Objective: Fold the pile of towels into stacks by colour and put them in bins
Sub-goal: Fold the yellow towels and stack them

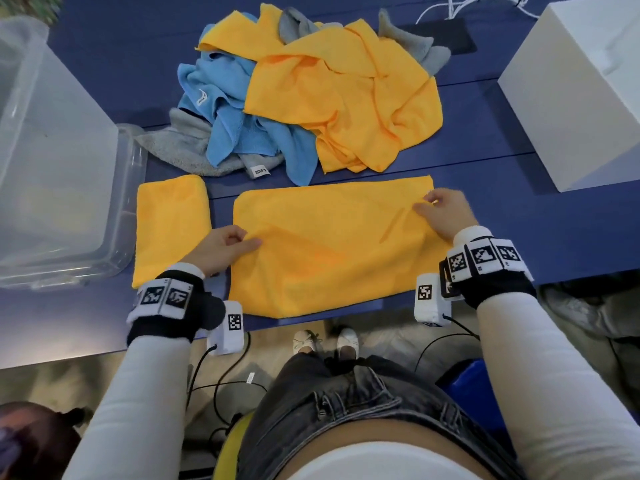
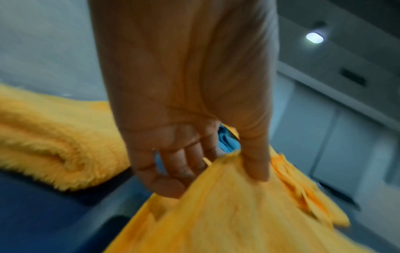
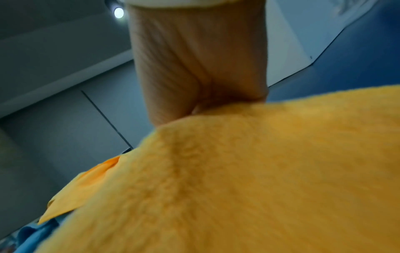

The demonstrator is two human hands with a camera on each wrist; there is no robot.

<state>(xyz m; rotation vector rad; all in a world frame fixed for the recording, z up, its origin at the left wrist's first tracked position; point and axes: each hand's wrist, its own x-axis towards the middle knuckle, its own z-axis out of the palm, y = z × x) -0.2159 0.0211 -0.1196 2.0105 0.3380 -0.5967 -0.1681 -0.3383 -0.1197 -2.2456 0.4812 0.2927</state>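
1. From the head view, your left hand (image 1: 221, 245) pinches the left edge of the half-folded towel (image 1: 329, 251), and your right hand (image 1: 441, 213) pinches its far right corner; the towel lies flat at the near edge of the table (image 1: 104, 81)
2. Only your left wrist view shows the thumb (image 2: 255, 159) on top of the cloth and the fingers (image 2: 173, 171) curled beneath
3. Your right wrist view is mostly filled by the towel, so the fingers there are hidden
4. A folded towel (image 1: 169, 226) lies just left of it, with the pile (image 1: 311, 98) behind
5. The clear bin (image 1: 52, 168) on the left, cut off by the frame, looks empty; you cannot see into the white bin (image 1: 571, 98) on the right
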